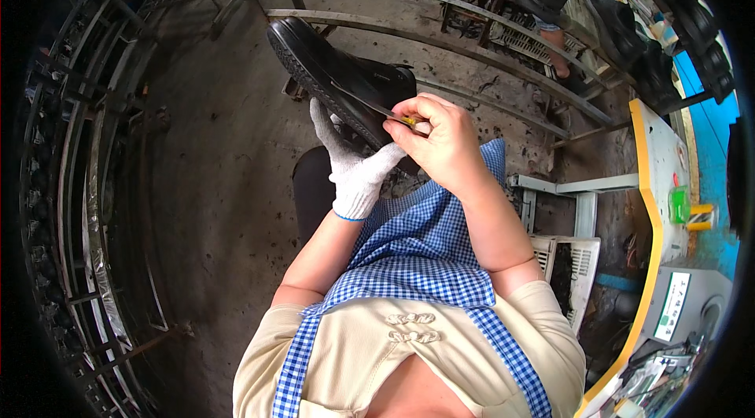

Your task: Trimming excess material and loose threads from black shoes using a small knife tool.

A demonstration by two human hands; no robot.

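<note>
A black shoe is held up in front of me, its toe pointing to the far left and its thick sole facing left. My left hand, in a white and grey knit glove, grips it from below around the sole. My bare right hand pinches a thin knife near the heel end. The long narrow blade lies along the shoe's side, close to the edge where upper and sole meet. Something yellow shows between my fingers at the grip. Whether the blade's tip touches the shoe, I cannot tell.
Metal racks line the left, and rails cross ahead. Several black shoes sit on a rack at the far right. A yellow-edged table stands right, holding a green object and a grey machine. Another person's arm shows behind the rails.
</note>
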